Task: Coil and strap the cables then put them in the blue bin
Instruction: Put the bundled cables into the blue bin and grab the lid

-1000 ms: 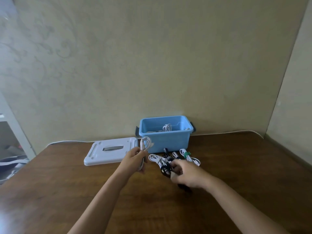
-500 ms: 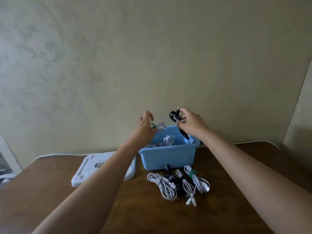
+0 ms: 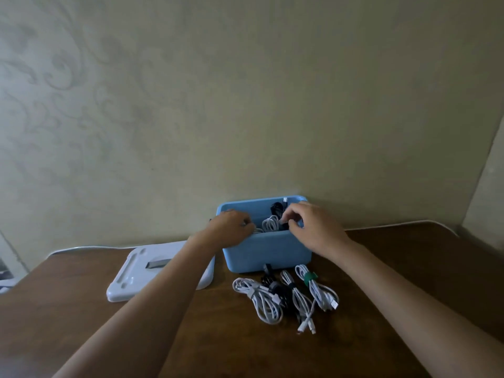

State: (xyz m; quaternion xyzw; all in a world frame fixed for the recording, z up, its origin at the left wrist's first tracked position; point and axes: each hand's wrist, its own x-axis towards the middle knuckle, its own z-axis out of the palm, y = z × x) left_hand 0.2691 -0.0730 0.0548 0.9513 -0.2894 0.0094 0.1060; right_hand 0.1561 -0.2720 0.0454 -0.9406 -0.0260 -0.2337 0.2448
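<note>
one blue bin (image 3: 266,252), one lid (image 3: 136,271), two hands

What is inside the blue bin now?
The blue bin holds a white cable coil and a black cable. Both hands and the front wall cover the rest.

coiled cables (image 3: 285,294) before blue bin (image 3: 266,252)

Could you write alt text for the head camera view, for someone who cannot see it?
Both hands, left hand and right hand, reach into a blue bin holding coiled cables. More bundled cables lie before it on the wooden table, a white lid to the left.
</note>
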